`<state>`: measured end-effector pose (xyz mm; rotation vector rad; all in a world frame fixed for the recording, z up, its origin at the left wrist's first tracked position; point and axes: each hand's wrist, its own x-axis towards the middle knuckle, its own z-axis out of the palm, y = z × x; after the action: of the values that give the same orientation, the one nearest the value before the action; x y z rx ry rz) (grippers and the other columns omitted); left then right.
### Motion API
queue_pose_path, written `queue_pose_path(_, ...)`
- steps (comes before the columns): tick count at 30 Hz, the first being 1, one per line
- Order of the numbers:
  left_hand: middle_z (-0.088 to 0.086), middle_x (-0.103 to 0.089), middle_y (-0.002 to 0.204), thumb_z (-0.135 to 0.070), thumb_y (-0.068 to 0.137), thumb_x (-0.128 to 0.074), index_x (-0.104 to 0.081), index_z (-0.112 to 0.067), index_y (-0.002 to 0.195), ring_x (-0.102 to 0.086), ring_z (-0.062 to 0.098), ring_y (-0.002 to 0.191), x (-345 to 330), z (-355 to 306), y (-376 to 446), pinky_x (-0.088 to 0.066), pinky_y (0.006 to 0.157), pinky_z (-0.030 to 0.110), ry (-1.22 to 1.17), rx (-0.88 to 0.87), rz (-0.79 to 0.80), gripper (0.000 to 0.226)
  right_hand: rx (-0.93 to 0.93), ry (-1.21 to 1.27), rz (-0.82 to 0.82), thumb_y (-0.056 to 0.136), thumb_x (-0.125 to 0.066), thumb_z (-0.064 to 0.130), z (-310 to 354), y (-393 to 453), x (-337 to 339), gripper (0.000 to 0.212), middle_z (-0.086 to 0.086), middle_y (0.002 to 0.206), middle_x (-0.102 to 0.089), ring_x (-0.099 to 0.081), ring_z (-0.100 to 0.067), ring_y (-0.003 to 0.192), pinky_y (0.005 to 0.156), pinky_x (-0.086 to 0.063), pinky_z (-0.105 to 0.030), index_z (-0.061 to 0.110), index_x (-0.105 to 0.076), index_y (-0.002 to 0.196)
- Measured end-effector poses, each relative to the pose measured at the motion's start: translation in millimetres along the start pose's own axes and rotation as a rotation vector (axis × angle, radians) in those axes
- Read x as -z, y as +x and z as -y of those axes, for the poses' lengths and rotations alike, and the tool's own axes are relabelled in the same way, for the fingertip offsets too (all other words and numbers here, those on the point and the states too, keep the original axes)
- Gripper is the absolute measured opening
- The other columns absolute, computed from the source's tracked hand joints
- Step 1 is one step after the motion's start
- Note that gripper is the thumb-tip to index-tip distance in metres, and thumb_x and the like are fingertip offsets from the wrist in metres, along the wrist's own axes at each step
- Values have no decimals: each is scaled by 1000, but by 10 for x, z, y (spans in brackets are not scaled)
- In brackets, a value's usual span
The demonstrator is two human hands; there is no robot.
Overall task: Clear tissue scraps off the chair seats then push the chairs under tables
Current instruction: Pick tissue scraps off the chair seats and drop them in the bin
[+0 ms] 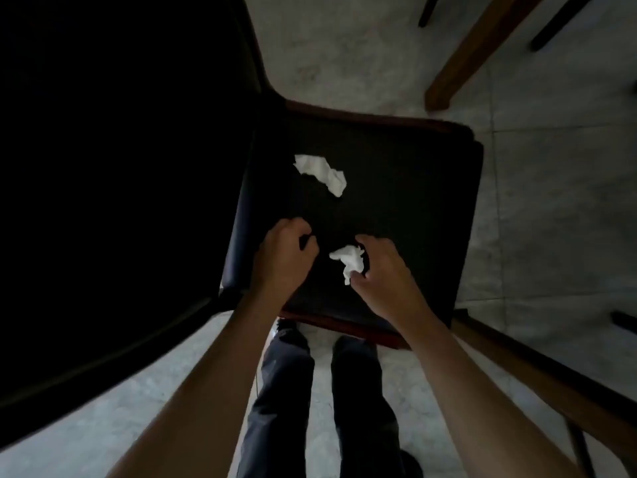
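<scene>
Two crumpled white tissue scraps were noted on the dark chair seat [396, 188]. The far scrap [322, 172] lay untouched mid-seat. The near scrap [349, 258] was pinched by the right hand [382, 270]. The left hand [284, 253] was curled, nothing visibly held.

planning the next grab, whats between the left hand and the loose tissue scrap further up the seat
In the head view, only bare dark chair seat lies between the left hand and the loose tissue scrap. The right hand grips another scrap.

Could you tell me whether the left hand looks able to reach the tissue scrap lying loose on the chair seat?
Probably yes: the left hand holds nothing visible, and only bare chair seat separates it from the loose tissue scrap.
</scene>
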<state>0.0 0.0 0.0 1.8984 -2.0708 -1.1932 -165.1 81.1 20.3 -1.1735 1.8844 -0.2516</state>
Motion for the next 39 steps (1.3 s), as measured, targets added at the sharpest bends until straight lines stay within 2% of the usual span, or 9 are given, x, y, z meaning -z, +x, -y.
queue_pose_path(5, 10, -57, 125, -24, 90, -66, -61, -14, 123, -60, 28, 108, -101, 74, 364, -55, 87, 46, -12, 10, -113, 34, 83, -145, -18, 88, -69, 24, -199, 149, -229, 61, 1, 138, -35, -62, -18, 98, 72, -55, -26, 31, -40, 141)
queue_pose_path(9, 8, -43, 145, -30, 87, -71, -45, -18, 143, -46, 28, 131, -192, 31, 615, -44, 95, 33, 16, 1, -201, 63, 87, -161, -27, 88, -69, 19, -274, 204, -368, 57, 3, 138, -27, -63, -16, 91, 70, -59, -29, 37, -43, 136)
queue_pose_path(16, 6, -18, 165, -46, 83, -74, -18, -26, 157, -19, 27, 149, -351, -215, 1135, -31, 113, 41, 7, -3, -168, 95, 109, -45, -148, 88, -69, 9, -309, 348, -434, 45, -2, 130, -37, -65, -16, 87, 76, -60, -29, 20, -57, 130)
queue_pose_path(19, 9, -31, 160, -47, 84, -72, -30, -20, 154, -24, 29, 147, -426, -242, 1211, -32, 116, 43, 78, -56, -184, 86, 130, -20, -194, 87, -70, 8, -318, 412, -431, 38, -4, 124, -44, -65, -17, 88, 78, -59, -28, 15, -62, 124)
queue_pose_path(27, 8, -46, 151, -15, 87, -73, -52, -10, 141, -31, 24, 145, -577, -151, 1067, -33, 115, 35, 56, -205, -226, 58, 127, 41, -262, 91, -67, 12, -367, 530, -461, 25, 0, 112, -50, -59, -8, 77, 69, -54, -17, 15, -66, 116)
queue_pose_path(31, 12, -51, 146, -9, 95, -63, -61, -8, 132, -37, 19, 141, -651, -65, 897, -29, 108, 16, 84, -274, -242, 37, 59, 142, -251, 93, -66, 12, -353, 533, -465, 26, 8, 111, -46, -57, -1, 80, 70, -47, -6, 18, -66, 118)
queue_pose_path(34, 15, -50, 144, -7, 97, -58, -63, -6, 128, -38, 4, 132, -646, -8, 783, -26, 101, -2, -38, -240, -237, 31, 14, 207, -233, 94, -62, 14, -321, 534, -429, 22, 7, 110, -48, -57, 0, 86, 74, -44, -4, 20, -66, 116)
queue_pose_path(36, 15, -54, 138, -7, 98, -57, -65, -6, 125, -43, 0, 122, -606, 3, 718, -29, 98, -1, -110, -220, -250, 29, 10, 224, -250, 95, -61, 14, -298, 539, -402, 20, 4, 108, -51, -56, -1, 86, 74, -42, -3, 21, -66, 113)
queue_pose_path(39, 9, -67, 119, -9, 98, -55, -69, -5, 119, -55, 11, 111, -542, 0, 645, -42, 96, 13, -170, -205, -278, 25, 9, 266, -297, 94, -63, 15, -263, 558, -360, 21, 1, 107, -56, -58, -3, 88, 72, -42, -4, 19, -66, 114)
